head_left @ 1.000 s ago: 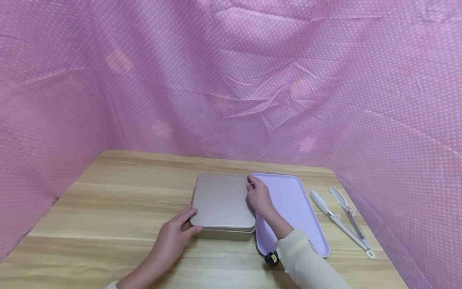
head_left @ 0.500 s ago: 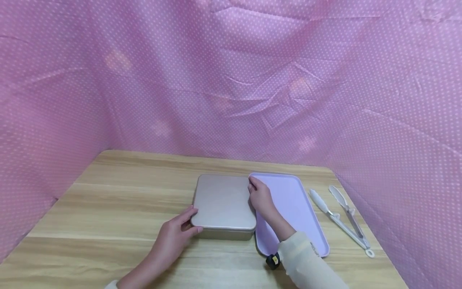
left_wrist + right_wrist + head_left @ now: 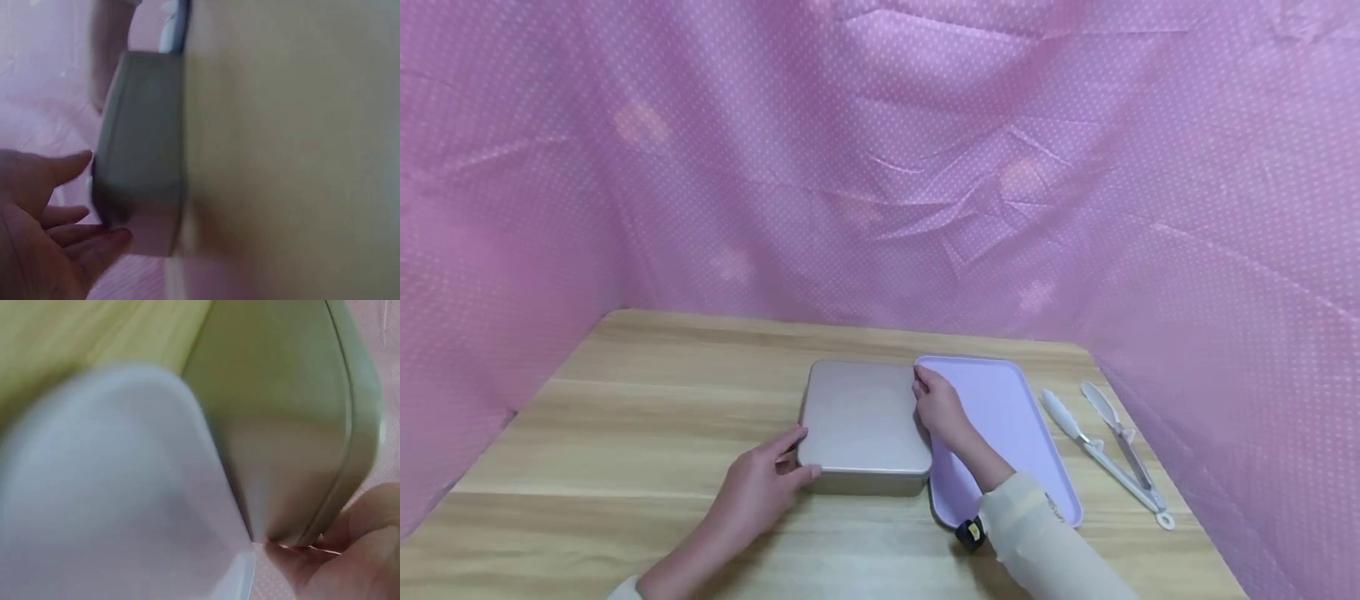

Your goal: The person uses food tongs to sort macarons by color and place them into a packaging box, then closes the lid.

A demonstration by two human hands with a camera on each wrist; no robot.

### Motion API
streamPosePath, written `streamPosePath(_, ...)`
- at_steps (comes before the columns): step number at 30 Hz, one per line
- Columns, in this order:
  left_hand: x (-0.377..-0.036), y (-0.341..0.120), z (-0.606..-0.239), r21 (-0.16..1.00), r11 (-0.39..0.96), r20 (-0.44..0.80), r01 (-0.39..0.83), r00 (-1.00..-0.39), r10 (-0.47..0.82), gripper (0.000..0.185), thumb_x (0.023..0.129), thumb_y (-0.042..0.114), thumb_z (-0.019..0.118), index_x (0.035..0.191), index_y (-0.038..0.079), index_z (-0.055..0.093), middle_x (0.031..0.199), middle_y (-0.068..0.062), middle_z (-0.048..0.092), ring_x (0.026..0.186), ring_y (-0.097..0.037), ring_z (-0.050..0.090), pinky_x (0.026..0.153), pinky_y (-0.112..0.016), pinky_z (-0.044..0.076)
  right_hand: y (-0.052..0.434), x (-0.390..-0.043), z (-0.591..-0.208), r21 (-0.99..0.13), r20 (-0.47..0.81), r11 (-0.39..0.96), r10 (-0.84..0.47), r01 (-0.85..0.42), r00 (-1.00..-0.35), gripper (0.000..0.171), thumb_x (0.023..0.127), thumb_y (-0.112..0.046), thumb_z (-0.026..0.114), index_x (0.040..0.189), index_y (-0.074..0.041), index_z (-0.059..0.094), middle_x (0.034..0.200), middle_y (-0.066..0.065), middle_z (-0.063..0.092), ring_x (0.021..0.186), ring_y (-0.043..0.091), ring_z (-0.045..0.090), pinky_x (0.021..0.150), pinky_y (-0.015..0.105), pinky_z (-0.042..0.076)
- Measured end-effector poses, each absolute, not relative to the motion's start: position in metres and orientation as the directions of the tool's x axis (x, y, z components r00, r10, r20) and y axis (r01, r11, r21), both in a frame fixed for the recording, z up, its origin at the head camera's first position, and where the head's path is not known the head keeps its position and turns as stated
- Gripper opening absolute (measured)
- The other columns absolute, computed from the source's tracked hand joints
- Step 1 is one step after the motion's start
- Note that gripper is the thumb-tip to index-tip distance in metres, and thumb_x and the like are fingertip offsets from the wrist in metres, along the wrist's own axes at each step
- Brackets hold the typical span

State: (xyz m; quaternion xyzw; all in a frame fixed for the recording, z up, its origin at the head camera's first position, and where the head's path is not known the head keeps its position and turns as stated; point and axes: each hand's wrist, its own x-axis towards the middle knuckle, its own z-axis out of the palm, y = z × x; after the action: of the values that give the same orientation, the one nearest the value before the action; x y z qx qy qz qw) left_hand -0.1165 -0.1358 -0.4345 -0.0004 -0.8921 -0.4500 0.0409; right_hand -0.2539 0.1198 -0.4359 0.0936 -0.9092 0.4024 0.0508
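Head view: a flat metal tin (image 3: 863, 429) sits mid-tabletop (image 3: 647, 408), lid on and level, its right edge just beside a lilac tray (image 3: 1011, 425). The tin is nearly square, its slightly longer side running away from the person. The left hand (image 3: 758, 487) pinches the near left corner, thumb on the lid and fingers (image 3: 808, 473) against the wall. The right hand (image 3: 936, 406) grips the far right corner with curled fingers. White tongs (image 3: 1108, 450) lie right of the tray. Judging from this, the lid is not yet lifted.

Left wrist view: blurred; the left hand's fingers (image 3: 103, 240) lie loosely spread against the tin's corner.

Right wrist view: fingertips (image 3: 325, 540) press under the lid rim, beside the tray's corner
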Motion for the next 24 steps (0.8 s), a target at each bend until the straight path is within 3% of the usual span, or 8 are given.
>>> streamPosePath(3, -0.127, -0.137, -0.423, 0.689, 0.719, 0.139, 0.091, -0.990, -0.009, 0.058, 0.094, 0.041, 0.069, 0.145, 0.016, 0.056, 0.141, -0.016, 0.060, 0.095, -0.034, 0.071, 0.075, -0.044, 0.062, 0.117, -0.244, -0.433, -0.666, 0.195, 0.697, -0.183, -0.267, -0.964, 0.048, 0.103, -0.010, 0.052, 0.146, 0.011, 0.044, 0.149, 0.031, 0.046, 0.140, 0.045, 0.044, 0.119, 0.055, 0.035)
streamPosePath(5, -0.142, -0.133, -0.417, 0.619, 0.770, 0.196, 0.154, -0.980, 0.039, 0.053, 0.099, 0.042, 0.062, 0.145, 0.016, 0.056, 0.148, -0.014, 0.055, 0.117, -0.038, 0.064, 0.097, -0.058, 0.054, 0.114, -0.231, -0.430, -0.619, 0.202, 0.726, -0.220, -0.299, -0.954, 0.056, 0.104, -0.020, 0.053, 0.149, 0.010, 0.039, 0.155, 0.032, 0.037, 0.144, 0.046, 0.036, 0.122, 0.056, 0.029)
streamPosePath(7, -0.159, -0.124, -0.414, 0.554, 0.800, 0.229, 0.229, -0.966, 0.118, 0.054, 0.102, 0.043, 0.055, 0.147, 0.014, 0.053, 0.159, -0.015, 0.041, 0.145, -0.038, 0.040, 0.115, -0.066, 0.035, 0.110, -0.217, -0.429, -0.548, 0.189, 0.769, -0.270, -0.329, -0.944, 0.064, 0.105, -0.032, 0.051, 0.152, 0.008, 0.034, 0.161, 0.030, 0.027, 0.149, 0.047, 0.026, 0.124, 0.058, 0.022)
streamPosePath(8, -0.168, -0.118, -0.415, 0.527, 0.809, 0.225, 0.259, -0.961, 0.161, 0.055, 0.103, 0.044, 0.052, 0.149, 0.013, 0.050, 0.162, -0.016, 0.035, 0.149, -0.039, 0.033, 0.117, -0.065, 0.031, 0.108, -0.209, -0.429, -0.506, 0.178, 0.790, -0.295, -0.345, -0.939, 0.067, 0.105, -0.037, 0.049, 0.154, 0.006, 0.033, 0.162, 0.029, 0.023, 0.151, 0.046, 0.022, 0.125, 0.059, 0.020)
streamPosePath(12, -0.193, -0.104, -0.426, 0.351, 0.869, 0.156, 0.347, -0.937, 0.312, 0.067, 0.106, 0.052, 0.038, 0.158, 0.011, 0.034, 0.167, -0.021, 0.012, 0.156, -0.040, 0.007, 0.126, -0.059, 0.015, 0.099, -0.191, -0.435, -0.356, 0.133, 0.852, -0.359, -0.383, -0.924, 0.074, 0.106, -0.054, 0.034, 0.158, -0.001, 0.029, 0.166, 0.023, 0.018, 0.155, 0.041, 0.009, 0.125, 0.063, 0.015)
streamPosePath(15, -0.198, -0.101, -0.436, 0.273, 0.892, 0.111, 0.360, -0.933, 0.343, 0.070, 0.106, 0.055, 0.032, 0.160, 0.011, 0.029, 0.168, -0.022, 0.007, 0.157, -0.038, 0.001, 0.128, -0.058, 0.007, 0.095, -0.186, -0.439, -0.309, 0.123, 0.866, -0.375, -0.394, -0.919, 0.073, 0.107, -0.056, 0.026, 0.158, -0.005, 0.030, 0.167, 0.021, 0.018, 0.156, 0.038, 0.007, 0.125, 0.063, 0.014)
streamPosePath(24, -0.194, -0.098, -0.439, 0.229, 0.901, 0.170, 0.369, -0.926, 0.336, 0.061, 0.108, 0.049, 0.031, 0.158, 0.014, 0.036, 0.167, -0.020, 0.017, 0.156, -0.036, 0.012, 0.126, -0.061, 0.011, 0.094, -0.183, -0.439, -0.244, 0.121, 0.886, -0.375, -0.394, -0.919, 0.069, 0.107, -0.054, 0.024, 0.159, -0.009, 0.030, 0.168, 0.018, 0.018, 0.157, 0.035, 0.008, 0.126, 0.059, 0.016)
